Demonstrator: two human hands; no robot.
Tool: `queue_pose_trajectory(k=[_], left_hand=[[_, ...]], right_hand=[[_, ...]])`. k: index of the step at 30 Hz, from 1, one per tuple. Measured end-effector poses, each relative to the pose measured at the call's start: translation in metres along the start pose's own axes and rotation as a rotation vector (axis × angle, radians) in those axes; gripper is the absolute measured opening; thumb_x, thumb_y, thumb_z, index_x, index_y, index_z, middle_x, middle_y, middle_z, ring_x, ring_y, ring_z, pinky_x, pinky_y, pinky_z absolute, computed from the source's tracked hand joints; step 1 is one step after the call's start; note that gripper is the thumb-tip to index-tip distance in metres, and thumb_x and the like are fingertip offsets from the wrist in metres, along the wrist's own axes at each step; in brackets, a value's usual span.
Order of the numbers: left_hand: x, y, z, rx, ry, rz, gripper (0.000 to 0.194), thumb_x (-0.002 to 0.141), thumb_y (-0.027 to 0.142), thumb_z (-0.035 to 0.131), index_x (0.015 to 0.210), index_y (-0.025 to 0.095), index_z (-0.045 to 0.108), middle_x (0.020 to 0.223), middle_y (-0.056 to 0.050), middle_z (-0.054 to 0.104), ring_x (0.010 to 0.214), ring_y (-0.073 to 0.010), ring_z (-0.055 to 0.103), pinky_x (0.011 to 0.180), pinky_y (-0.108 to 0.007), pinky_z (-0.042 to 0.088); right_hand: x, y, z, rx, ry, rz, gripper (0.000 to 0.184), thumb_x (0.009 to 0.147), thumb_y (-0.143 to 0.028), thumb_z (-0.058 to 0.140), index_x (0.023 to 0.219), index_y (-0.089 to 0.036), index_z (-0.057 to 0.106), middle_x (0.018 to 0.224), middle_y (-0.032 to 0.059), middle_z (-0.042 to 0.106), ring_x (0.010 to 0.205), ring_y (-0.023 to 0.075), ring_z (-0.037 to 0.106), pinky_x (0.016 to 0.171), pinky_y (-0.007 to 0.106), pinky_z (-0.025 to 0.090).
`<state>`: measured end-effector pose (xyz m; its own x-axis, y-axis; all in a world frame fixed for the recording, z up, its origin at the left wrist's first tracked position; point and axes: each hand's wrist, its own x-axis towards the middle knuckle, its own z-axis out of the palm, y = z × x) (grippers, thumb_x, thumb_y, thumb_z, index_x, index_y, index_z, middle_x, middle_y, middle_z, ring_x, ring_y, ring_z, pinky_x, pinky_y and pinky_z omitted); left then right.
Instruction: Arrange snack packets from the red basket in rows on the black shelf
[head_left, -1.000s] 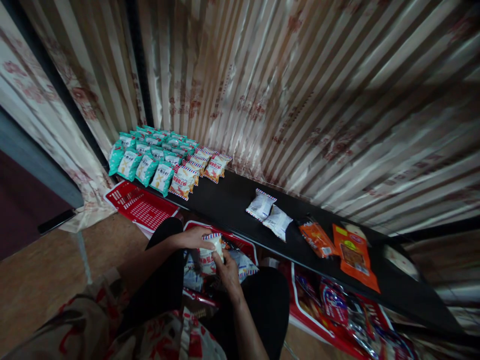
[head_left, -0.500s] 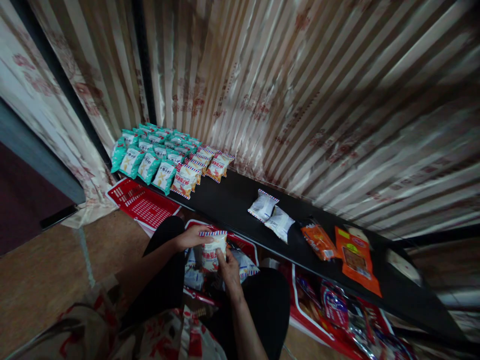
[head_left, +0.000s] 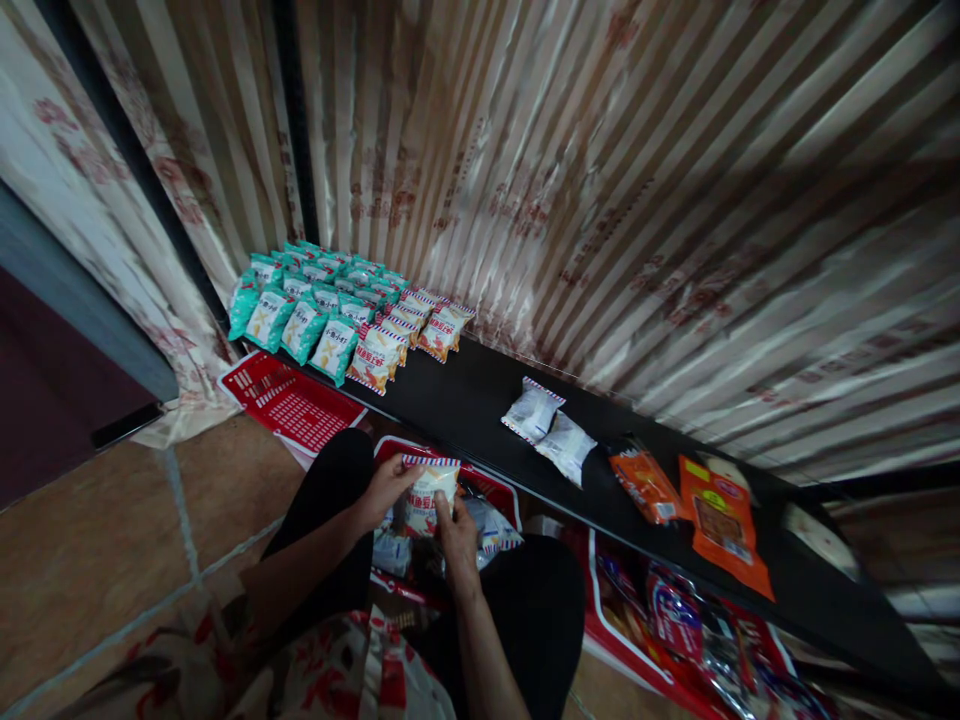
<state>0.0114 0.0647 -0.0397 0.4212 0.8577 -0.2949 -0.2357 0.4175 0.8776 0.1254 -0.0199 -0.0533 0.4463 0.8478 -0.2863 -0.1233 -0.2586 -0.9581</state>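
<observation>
A small snack bag (head_left: 427, 490) with red lettering and a striped top edge is held between both hands above a red basket (head_left: 486, 480). My left hand (head_left: 386, 490) grips its upper left side. On its right side my right hand (head_left: 456, 530) is closed, with the thumb on the front. Silvery snack bags (head_left: 391, 552) lie in the basket below. On the black shelf (head_left: 472, 395), similar orange-and-white snack bags (head_left: 377, 358) stand beside rows of teal snack bags (head_left: 335, 348). Two pale snack bags (head_left: 534, 410) lie farther right.
Orange packets (head_left: 724, 525) and a white oval object (head_left: 821, 540) lie at the shelf's right. Another red basket (head_left: 600, 600) holds several packets below. An additional red basket (head_left: 300, 410) sits at left. A floral curtain (head_left: 525, 200) hangs behind the shelf.
The view has shifted slightly, so the scene sits a little farther right. Both hands still hold the snack bag, which now faces up a bit more plainly.
</observation>
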Motion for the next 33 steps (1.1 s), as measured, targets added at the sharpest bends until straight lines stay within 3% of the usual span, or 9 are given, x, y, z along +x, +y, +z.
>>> queue_pose_trajectory(k=[9, 15, 22, 33], left_hand=[[-0.008, -0.01, 0.004, 0.05, 0.02, 0.014, 0.045, 0.069, 0.055, 0.063, 0.093, 0.017, 0.052, 0.092, -0.005, 0.067, 0.086, -0.0187, 0.064, 0.078, -0.03, 0.049], [-0.012, -0.016, 0.004, 0.167, 0.046, 0.007, 0.048, 0.074, 0.058, 0.054, 0.097, 0.016, 0.055, 0.095, -0.006, 0.067, 0.086, -0.019, 0.063, 0.076, -0.028, 0.049], [-0.014, -0.021, 0.004, 0.251, -0.013, 0.028, 0.05, 0.079, 0.058, 0.048, 0.105, 0.016, 0.055, 0.096, -0.005, 0.066, 0.085, -0.019, 0.062, 0.075, -0.028, 0.048], [-0.02, -0.006, 0.001, 0.487, 0.043, 0.095, 0.043, 0.085, 0.052, 0.04, 0.108, 0.019, 0.053, 0.101, -0.005, 0.065, 0.092, -0.0196, 0.06, 0.08, -0.028, 0.046]], right_hand=[[-0.002, 0.001, 0.004, 0.059, 0.011, 0.025, 0.052, 0.071, -0.059, 0.058, 0.097, -0.014, 0.062, 0.08, 0.0062, 0.07, 0.072, 0.0209, 0.065, 0.066, 0.031, 0.05], [-0.006, -0.01, 0.011, 0.088, 0.042, 0.059, 0.056, 0.069, -0.06, 0.059, 0.099, -0.013, 0.064, 0.078, 0.0073, 0.071, 0.066, 0.0206, 0.064, 0.062, 0.031, 0.051], [-0.002, -0.015, 0.014, 0.108, 0.081, 0.059, 0.064, 0.069, -0.064, 0.056, 0.109, -0.014, 0.062, 0.082, 0.008, 0.071, 0.067, 0.0208, 0.065, 0.058, 0.03, 0.051], [-0.001, -0.028, 0.025, 0.19, 0.04, 0.076, 0.059, 0.072, -0.062, 0.054, 0.107, -0.015, 0.062, 0.087, 0.0087, 0.071, 0.072, 0.0218, 0.066, 0.062, 0.031, 0.052]])
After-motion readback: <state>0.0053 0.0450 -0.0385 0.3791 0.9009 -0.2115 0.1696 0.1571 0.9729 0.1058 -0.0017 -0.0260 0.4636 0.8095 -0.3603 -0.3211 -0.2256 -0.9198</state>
